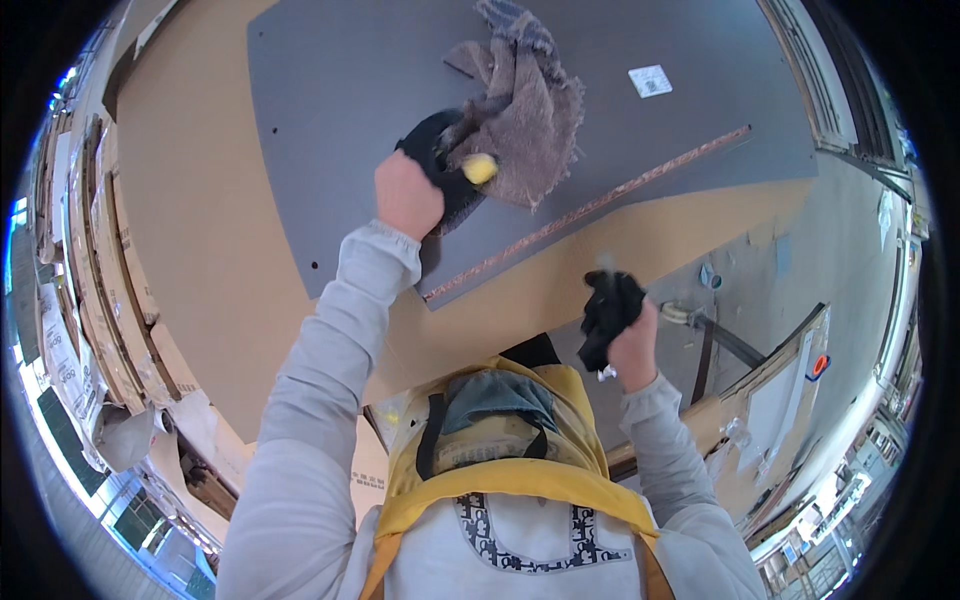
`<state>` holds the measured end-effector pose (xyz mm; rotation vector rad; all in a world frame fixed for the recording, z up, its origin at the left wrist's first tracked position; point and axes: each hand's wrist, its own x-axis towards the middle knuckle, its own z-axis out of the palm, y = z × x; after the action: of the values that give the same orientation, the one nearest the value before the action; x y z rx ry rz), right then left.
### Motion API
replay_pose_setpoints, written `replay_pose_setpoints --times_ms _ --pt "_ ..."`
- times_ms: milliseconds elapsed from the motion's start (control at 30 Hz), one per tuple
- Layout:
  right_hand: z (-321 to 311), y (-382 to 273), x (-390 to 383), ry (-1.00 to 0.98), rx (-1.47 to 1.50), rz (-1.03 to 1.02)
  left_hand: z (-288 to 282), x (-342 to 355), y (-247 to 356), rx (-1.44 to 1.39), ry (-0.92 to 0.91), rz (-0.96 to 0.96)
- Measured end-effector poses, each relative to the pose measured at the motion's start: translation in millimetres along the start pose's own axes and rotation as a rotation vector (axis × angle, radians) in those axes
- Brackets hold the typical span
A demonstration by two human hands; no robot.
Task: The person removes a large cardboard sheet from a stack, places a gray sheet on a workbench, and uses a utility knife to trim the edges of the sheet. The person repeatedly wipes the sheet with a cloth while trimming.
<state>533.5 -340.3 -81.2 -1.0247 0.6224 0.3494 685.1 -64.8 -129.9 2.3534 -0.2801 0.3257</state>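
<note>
My left hand (436,165), in a black glove, is closed on a crumpled grey-brown rag (533,130). The cloth spreads over a dark grey panel (350,120). Against the glove shows a small yellow piece (480,168); whether it is a glove tip or a separate thing I cannot tell. My right hand (612,315), also black-gloved, is closed in the air by the panel's near right side. A blurred pale tip sticks out above its fingers and a shiny bit below; what it grips is mostly hidden. A narrow speckled brown strip (590,208) runs slantwise along the panel's near side.
Under the panel lies a large cardboard sheet (185,230). A white label (650,81) is on the panel's far right. Stacked flat cardboard (120,270) stands at left. To the right are a metal bar (733,342) and a board with an orange ring (820,366).
</note>
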Motion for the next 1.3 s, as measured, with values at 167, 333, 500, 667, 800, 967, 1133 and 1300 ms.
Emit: replay_pose_setpoints --times_ms 167,333,500,667,800,967,1133,1300 --pt "38.4 69.3 -29.1 -0.098 -0.685 -0.226 7.0 14.4 13.1 0.158 -0.173 0.165" --pt "84.5 105.5 -26.3 -0.065 -0.834 -0.173 -3.5 4.8 -19.1 0.071 -0.193 0.127" --pt "95.3 129.8 -15.9 -0.037 -0.788 -0.245 -1.6 5.9 -29.1 0.030 -0.079 0.227" --pt "104.0 135.6 -20.2 -0.029 -0.906 -0.226 -3.2 6.4 -23.2 -0.042 -0.072 0.259" --pt "103.9 139.8 -19.6 -0.018 -0.886 -0.253 -4.6 6.7 -26.6 -0.015 -0.097 0.256" --pt "96.9 124.8 -7.1 0.094 -0.730 -0.272 -2.8 8.0 -25.3 -0.059 -0.099 0.229" --pt "93.7 137.7 -10.4 0.062 -0.829 -0.236 -0.5 9.4 -27.1 -0.063 -0.111 0.216" --pt "82.1 143.5 -9.3 0.041 -0.928 -0.299 1.4 9.5 -27.4 -0.083 -0.116 0.195"
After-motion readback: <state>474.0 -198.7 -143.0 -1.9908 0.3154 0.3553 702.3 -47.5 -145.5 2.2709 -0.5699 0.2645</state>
